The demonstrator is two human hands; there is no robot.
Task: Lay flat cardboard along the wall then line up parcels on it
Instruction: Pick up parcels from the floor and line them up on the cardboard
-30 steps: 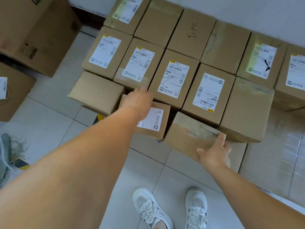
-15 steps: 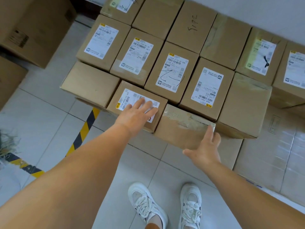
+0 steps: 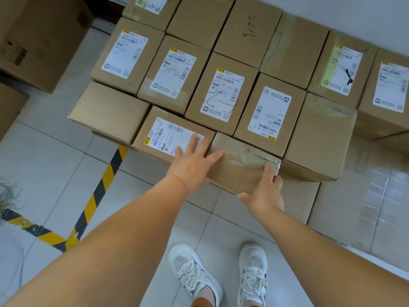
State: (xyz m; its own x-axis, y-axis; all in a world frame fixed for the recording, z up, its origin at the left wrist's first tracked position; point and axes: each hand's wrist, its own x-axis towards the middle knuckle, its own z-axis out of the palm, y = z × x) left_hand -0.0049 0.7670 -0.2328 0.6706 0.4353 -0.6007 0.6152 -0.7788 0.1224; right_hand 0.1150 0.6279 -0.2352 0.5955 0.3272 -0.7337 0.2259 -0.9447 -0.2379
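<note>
Presently both hands are on the front row of parcels laid against the wall.

Left hand point(image 3: 192, 165) lies flat, fingers straight and spread, across the labelled parcel point(image 3: 170, 135) and onto the taped parcel point(image 3: 241, 165) touching it on the right. Right hand point(image 3: 264, 191) grips the taped parcel's near right corner, thumb spread along its lower edge. Hands are apart, one at each end of that parcel. All parcels are sealed; contents cannot be told. Count of front row: four, the taped one between the labelled parcel and a taller plain parcel point(image 3: 318, 138). Flat cardboard point(image 3: 354, 196) lies on the tiled floor point(image 3: 55, 173) under and right of the rows. Two white shoes point(image 3: 194, 273) stand below.
</note>
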